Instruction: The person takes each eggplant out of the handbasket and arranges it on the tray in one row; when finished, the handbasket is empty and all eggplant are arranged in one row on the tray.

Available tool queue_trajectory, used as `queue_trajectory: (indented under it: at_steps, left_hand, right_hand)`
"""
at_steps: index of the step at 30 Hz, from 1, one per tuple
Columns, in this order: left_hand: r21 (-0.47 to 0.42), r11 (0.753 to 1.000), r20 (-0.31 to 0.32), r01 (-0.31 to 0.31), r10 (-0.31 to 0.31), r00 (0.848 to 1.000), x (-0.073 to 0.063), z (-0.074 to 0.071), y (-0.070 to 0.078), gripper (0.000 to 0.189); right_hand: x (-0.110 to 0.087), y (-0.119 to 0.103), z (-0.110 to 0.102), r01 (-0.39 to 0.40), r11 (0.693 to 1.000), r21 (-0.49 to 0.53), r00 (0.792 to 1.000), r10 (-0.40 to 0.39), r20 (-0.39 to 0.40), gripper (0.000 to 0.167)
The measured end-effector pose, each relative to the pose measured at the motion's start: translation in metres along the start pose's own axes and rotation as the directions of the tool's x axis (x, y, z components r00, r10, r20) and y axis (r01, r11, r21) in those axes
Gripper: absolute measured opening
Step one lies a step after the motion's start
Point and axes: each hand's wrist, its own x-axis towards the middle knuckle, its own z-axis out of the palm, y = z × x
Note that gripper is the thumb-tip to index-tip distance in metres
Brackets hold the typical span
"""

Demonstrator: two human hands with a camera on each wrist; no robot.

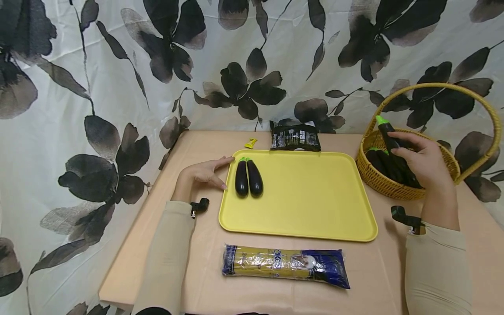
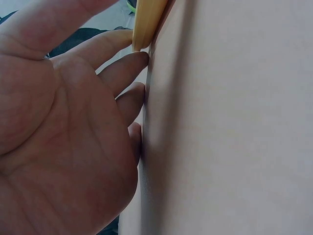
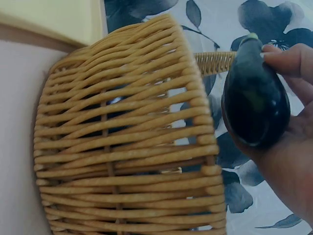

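My right hand grips a dark eggplant with a green stem end, held over the wicker basket. Several more eggplants lie inside that basket. On the left part of the yellow tray, two eggplants rest side by side, stems pointing away from me. My left hand is at the tray's left edge, its fingertips touching the rim and its fingers extended. In the left wrist view the palm shows, and nothing is held in it.
In front of the tray lies a blue and yellow pasta packet. Behind it stand a black packet and a small yellow wrapper. The basket's tall handle arches up at the right. A flowered cloth hangs behind the table.
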Motion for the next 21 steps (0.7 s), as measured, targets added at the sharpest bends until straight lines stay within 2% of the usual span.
queue_trajectory:
  at_steps: [4,8,21]
  left_hand:
    - [0.003,1.000,0.002,-0.002,0.002,1.000,0.000,0.000,0.000,0.118]
    - [0.006,1.000,0.005,-0.003,0.003,1.000,-0.001,0.000,0.000,0.118]
    - [-0.004,1.000,0.000,0.002,-0.002,1.000,0.000,0.000,-0.001,0.118]
  right_hand:
    - [0.000,-0.003,0.001,0.056,0.995,0.088,0.998,-0.056,0.003,0.046]
    - [0.000,-0.008,0.004,0.085,0.989,0.125,0.996,-0.088,0.019,0.048]
    - [0.003,-0.024,0.029,0.135,0.988,0.079,0.978,-0.146,0.150,0.050]
